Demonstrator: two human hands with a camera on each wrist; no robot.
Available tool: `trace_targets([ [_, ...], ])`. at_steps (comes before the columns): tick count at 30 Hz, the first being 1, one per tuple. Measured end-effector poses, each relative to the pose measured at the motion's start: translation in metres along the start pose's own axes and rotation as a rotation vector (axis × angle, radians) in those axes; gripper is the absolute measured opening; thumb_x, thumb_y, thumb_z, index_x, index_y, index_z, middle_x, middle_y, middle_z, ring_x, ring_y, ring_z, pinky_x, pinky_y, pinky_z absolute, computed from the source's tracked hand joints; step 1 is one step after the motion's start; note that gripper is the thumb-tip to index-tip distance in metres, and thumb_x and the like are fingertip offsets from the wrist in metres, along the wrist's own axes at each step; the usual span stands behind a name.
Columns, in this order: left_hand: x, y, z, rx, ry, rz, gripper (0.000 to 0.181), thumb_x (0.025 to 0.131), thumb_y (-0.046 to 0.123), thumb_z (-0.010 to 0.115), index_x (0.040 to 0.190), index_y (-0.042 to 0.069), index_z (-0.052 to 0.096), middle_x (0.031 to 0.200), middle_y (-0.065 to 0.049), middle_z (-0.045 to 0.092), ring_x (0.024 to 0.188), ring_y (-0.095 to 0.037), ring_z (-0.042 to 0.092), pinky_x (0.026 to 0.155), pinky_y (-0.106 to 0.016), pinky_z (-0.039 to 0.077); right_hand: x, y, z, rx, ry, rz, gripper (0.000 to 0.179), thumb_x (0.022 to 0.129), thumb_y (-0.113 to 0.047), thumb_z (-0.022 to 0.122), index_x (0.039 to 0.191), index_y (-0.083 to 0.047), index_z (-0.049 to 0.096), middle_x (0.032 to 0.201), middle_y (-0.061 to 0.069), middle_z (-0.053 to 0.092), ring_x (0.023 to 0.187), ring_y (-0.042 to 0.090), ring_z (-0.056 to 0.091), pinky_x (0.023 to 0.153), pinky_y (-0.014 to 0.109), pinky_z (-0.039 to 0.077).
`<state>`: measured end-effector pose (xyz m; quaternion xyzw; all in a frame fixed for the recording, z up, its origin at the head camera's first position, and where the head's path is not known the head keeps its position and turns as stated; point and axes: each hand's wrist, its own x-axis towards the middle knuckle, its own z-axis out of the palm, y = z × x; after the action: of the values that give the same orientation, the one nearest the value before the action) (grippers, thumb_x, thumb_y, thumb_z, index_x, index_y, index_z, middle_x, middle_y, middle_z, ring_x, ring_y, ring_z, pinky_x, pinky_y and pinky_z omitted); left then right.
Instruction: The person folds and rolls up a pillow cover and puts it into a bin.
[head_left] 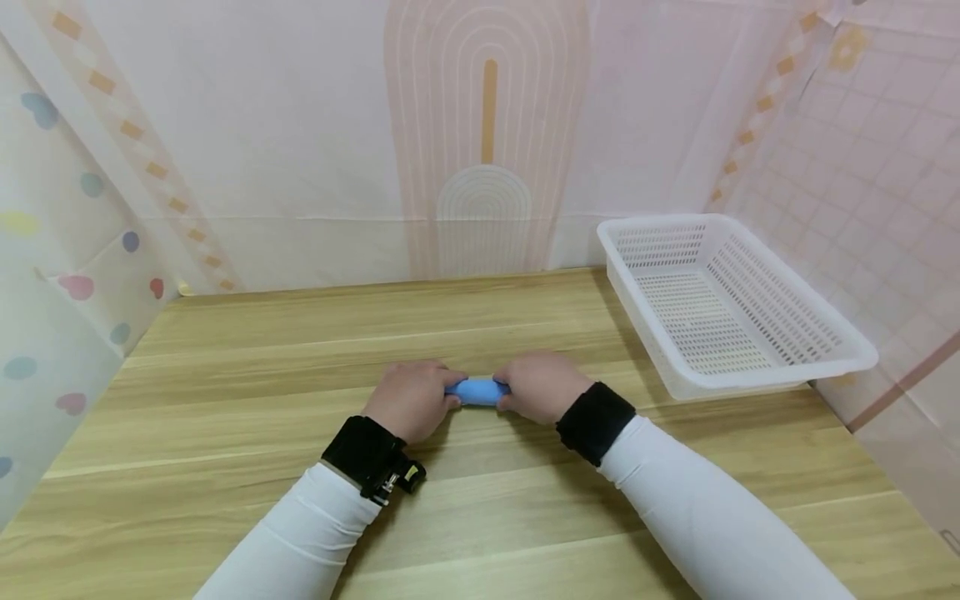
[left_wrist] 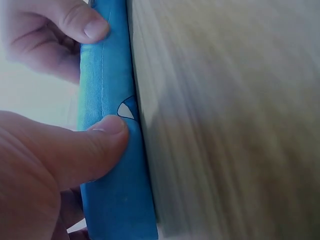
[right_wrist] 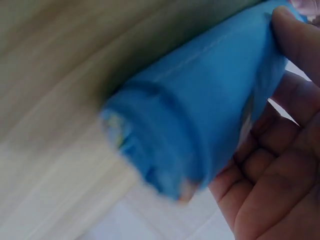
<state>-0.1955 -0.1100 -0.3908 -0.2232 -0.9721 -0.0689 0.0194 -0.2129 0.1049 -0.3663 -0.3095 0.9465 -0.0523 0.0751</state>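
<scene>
A rolled-up blue cloth [head_left: 478, 392] lies crosswise near the middle of the table, with both hands on it. My left hand [head_left: 414, 398] grips its left part. In the left wrist view, the thumb of that hand presses the blue roll [left_wrist: 120, 205] beside a small white printed patch, fingers partly hidden behind. Farther along, my right hand [left_wrist: 75, 22] pinches the same roll. From the right wrist, the right hand [right_wrist: 280, 165] curls round the cloth [right_wrist: 200, 95]; a stitched seam runs along it, and its end shows blurred, bunched folds.
A white perforated plastic basket [head_left: 765, 375] stands at the right rear of the wooden table [head_left: 300, 333]. Patterned cloth walls [head_left: 300, 150] enclose the back and sides. Black straps [head_left: 596, 422] circle both wrists over white sleeves.
</scene>
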Motion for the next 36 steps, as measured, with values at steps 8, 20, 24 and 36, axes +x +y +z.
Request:
trace_targets([
  [8, -0.001, 0.000, -0.001, -0.027, -0.002, -0.013, 0.038, 0.097, 0.031, 0.076, 0.133, 0.022, 0.073, 0.125, -0.001, 0.076, 0.114, -0.028, 0.072, 0.097, -0.058, 0.052, 0.012, -0.015, 0.001, -0.016, 0.001, -0.001, 0.015, 0.094, -0.023, 0.082, 0.089, -0.012, 0.074, 0.075, -0.006, 0.061, 0.068, 0.011, 0.050, 0.070, 0.026, 0.050],
  [20, -0.007, -0.019, -0.012, -0.093, -0.038, -0.065, 0.079, 0.087, 0.046, 0.085, 0.152, 0.011, 0.055, 0.144, -0.014, 0.064, 0.127, -0.035, 0.065, 0.108, -0.063, 0.047, 0.012, -0.013, 0.001, -0.027, 0.022, -0.019, 0.013, 0.094, -0.019, 0.080, 0.087, -0.011, 0.072, 0.074, -0.005, 0.059, 0.068, 0.011, 0.049, 0.071, 0.027, 0.050],
  [24, -0.011, -0.029, -0.014, -0.149, -0.063, -0.102, 0.094, 0.087, 0.052, 0.083, 0.161, 0.011, 0.042, 0.155, -0.019, 0.054, 0.141, -0.040, 0.055, 0.114, -0.064, 0.042, 0.013, -0.009, 0.002, -0.020, 0.027, -0.025, 0.016, 0.094, -0.019, 0.079, 0.084, -0.012, 0.070, 0.072, -0.005, 0.056, 0.066, 0.011, 0.047, 0.067, 0.026, 0.046],
  [36, -0.018, -0.040, -0.009, -0.149, -0.053, -0.142, 0.102, 0.089, 0.067, 0.073, 0.164, 0.008, 0.036, 0.168, -0.022, 0.035, 0.158, -0.045, 0.027, 0.125, -0.068, 0.025, 0.009, -0.006, 0.000, -0.025, 0.047, -0.005, 0.015, 0.094, -0.019, 0.079, 0.085, -0.012, 0.070, 0.074, -0.004, 0.058, 0.067, 0.011, 0.048, 0.068, 0.027, 0.047],
])
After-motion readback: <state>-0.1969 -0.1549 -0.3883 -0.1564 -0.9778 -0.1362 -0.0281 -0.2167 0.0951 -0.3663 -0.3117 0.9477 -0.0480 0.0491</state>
